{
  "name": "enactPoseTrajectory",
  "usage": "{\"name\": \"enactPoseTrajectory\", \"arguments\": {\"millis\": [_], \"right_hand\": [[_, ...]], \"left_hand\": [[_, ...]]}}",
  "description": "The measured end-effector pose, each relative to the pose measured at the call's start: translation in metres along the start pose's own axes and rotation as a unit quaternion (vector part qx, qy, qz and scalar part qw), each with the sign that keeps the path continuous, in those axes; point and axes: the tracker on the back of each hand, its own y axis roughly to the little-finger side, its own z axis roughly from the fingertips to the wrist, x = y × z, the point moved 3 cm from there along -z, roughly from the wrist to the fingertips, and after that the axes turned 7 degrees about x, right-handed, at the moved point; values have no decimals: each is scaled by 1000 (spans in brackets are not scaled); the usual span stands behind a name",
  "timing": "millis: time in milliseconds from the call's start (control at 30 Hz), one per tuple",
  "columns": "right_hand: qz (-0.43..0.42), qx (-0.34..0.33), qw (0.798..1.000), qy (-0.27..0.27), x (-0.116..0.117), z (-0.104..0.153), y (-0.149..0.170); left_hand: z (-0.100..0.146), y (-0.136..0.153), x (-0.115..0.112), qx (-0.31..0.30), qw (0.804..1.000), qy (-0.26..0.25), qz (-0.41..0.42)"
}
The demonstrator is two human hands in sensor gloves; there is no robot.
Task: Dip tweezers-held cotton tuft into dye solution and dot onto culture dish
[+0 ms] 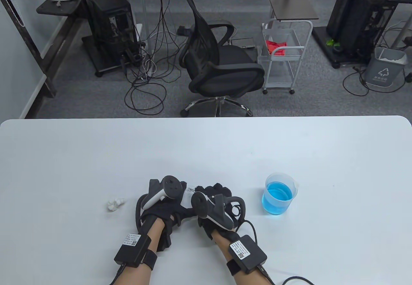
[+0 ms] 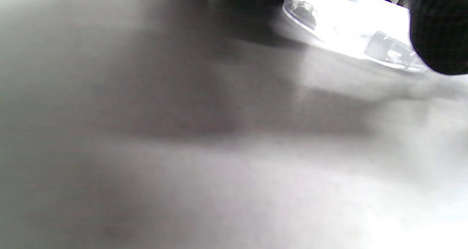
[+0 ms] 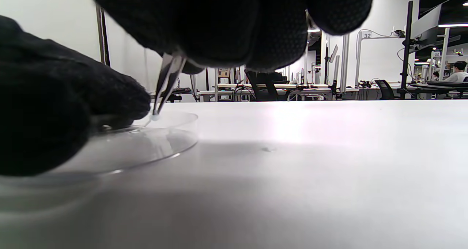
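The tweezers (image 3: 167, 81) are pinched in the right hand (image 1: 216, 208), their tip with a small cotton tuft (image 3: 155, 116) lowered into the clear culture dish (image 3: 153, 143), whose rim is held by the left hand (image 1: 162, 201).

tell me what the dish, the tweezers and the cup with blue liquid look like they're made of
Dish: clear and glossy, plastic or glass; the table shows through it and its rim glints.
Tweezers: thin, shiny, silver-grey prongs, likely metal.
Cup: see-through with a pour lip, probably plastic; the blue liquid shows through its wall.
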Motion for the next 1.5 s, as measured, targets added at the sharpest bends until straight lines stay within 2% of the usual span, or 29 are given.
{"name": "enactPoseTrajectory", "arguments": {"millis": [100,367,500,967,1500], "right_hand": [[11,3,1000,-19,4,-1,1],[-3,9,1000,-9,-7,-1,3],[15,13,999,-27,-3,-2,5],[1,25,999,-30,-12,-6,10],[30,15,998,-59,-17,-7,1]], "left_hand": [[0,0,0,0,1000,0,0],[0,0,0,0,1000,0,0],[0,0,0,0,1000,0,0],[0,0,0,0,1000,0,0],[0,0,0,-1,1000,-1,0]]}}
